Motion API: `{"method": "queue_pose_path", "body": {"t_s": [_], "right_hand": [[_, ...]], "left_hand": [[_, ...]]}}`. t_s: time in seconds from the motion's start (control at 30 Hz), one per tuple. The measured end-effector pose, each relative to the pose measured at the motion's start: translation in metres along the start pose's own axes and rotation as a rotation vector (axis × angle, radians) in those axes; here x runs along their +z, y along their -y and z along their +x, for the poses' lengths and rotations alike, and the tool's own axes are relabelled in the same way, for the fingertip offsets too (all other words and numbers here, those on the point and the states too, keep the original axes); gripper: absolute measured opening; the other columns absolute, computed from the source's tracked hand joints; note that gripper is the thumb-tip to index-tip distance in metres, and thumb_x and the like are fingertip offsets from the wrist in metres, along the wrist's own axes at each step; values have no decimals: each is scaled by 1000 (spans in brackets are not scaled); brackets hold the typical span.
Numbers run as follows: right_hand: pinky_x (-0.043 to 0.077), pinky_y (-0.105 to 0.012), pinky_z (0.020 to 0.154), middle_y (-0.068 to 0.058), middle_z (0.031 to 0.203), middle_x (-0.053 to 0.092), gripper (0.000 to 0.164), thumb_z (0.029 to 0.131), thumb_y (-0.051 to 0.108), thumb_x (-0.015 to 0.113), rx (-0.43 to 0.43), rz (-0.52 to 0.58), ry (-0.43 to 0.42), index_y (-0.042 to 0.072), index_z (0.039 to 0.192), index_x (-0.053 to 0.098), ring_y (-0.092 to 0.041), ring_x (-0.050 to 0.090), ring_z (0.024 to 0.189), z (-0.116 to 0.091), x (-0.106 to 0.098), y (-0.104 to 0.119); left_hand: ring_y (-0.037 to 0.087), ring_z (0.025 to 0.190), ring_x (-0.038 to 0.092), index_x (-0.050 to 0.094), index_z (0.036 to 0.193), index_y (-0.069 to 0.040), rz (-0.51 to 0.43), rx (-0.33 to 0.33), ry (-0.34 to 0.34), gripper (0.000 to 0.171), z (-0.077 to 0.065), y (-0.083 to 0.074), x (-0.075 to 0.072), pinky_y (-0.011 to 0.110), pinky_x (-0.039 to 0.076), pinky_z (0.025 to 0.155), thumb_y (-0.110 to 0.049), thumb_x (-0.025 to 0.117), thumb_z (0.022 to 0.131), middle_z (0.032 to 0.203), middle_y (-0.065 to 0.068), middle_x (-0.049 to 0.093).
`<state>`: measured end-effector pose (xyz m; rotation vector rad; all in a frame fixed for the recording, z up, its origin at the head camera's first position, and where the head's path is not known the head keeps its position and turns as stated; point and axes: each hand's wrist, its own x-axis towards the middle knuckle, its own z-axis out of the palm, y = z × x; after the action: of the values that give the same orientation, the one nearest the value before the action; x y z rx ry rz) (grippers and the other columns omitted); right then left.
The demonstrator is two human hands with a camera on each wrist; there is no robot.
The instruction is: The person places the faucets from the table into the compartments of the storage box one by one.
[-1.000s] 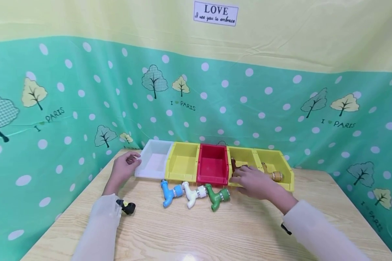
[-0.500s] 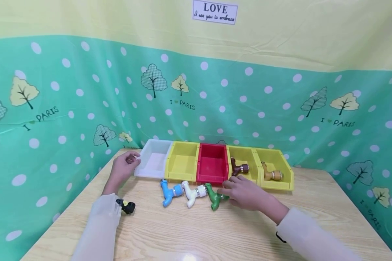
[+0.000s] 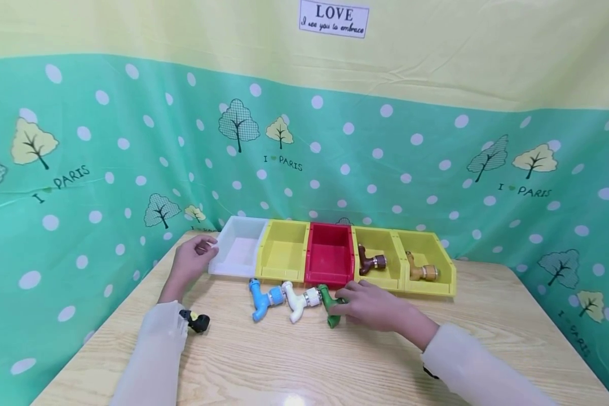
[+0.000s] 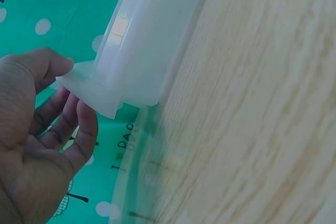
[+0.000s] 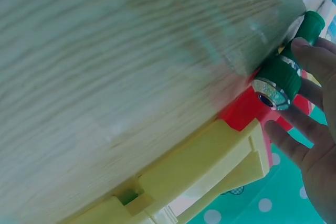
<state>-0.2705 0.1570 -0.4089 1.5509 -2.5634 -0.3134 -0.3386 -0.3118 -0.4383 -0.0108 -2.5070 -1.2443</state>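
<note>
My left hand (image 3: 190, 262) holds the side rim of the translucent white bin (image 3: 215, 268), thumb and fingers on either side of its corner in the left wrist view. My right hand (image 3: 375, 307) grips the green tap (image 3: 326, 296) at its knob end, in front of the red bin (image 3: 330, 279). In the right wrist view the thumb lies on the green tap's body (image 5: 283, 72) and the fingers are behind it. Left of it on the table lie a white tap (image 3: 297, 304) and a blue tap (image 3: 260, 304).
Right of the red bin, a brown tap (image 3: 370, 262) lies in one yellow bin (image 3: 378, 235) and a tan tap (image 3: 421, 272) in the end yellow bin (image 3: 444, 285). Another yellow bin (image 3: 284, 256) joins the white one. A patterned curtain (image 3: 411, 169) hangs behind the wooden table (image 3: 264, 361).
My right hand has moved left and toward me, from the brown tap in its yellow bin to the green tap, which it now grips. The left hand has stayed at the white bin.
</note>
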Motion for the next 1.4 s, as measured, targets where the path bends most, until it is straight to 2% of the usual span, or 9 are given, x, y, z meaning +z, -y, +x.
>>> {"method": "queue_pose_path", "body": {"t_s": [0.2, 0.37, 0.67, 0.87, 1.4], "right_hand": [[54, -38, 89, -1, 126, 64, 33, 98, 28, 72, -7, 45, 17, 36, 129, 68, -20, 57, 110, 6, -3, 3], [50, -32, 85, 2, 114, 60, 29, 98, 27, 70, -8, 102, 41, 36, 126, 69, -15, 49, 100, 11, -6, 3], [50, -35, 85, 2, 113, 59, 31, 99, 30, 69, 3, 129, 64, 40, 128, 66, -14, 47, 99, 17, -1, 2], [46, -34, 81, 3, 109, 57, 31, 97, 33, 72, 16, 169, 67, 40, 127, 65, -14, 43, 97, 18, 1, 3], [46, -35, 79, 4, 108, 54, 33, 96, 32, 74, 11, 168, 70, 42, 126, 65, -14, 41, 95, 9, -5, 8]], "left_hand": [[26, 93, 59, 67, 120, -7, 2, 8, -8, 26, -1, 1, 1, 31, 52, 74, -25, 65, 102, 104, 14, 63], [27, 94, 59, 66, 120, -8, 1, -3, -1, 25, 0, 2, 2, 33, 52, 75, -25, 65, 102, 105, 14, 63], [26, 93, 58, 66, 119, -8, -3, -2, -1, 25, 2, 3, 1, 30, 52, 73, -26, 66, 101, 104, 13, 63], [27, 93, 59, 66, 119, -8, -1, -6, 4, 25, 2, 1, 0, 30, 52, 73, -26, 65, 101, 105, 14, 63], [27, 96, 59, 66, 121, -7, 7, -9, 6, 27, 0, 0, 0, 32, 51, 77, -27, 64, 102, 107, 14, 63]]}}
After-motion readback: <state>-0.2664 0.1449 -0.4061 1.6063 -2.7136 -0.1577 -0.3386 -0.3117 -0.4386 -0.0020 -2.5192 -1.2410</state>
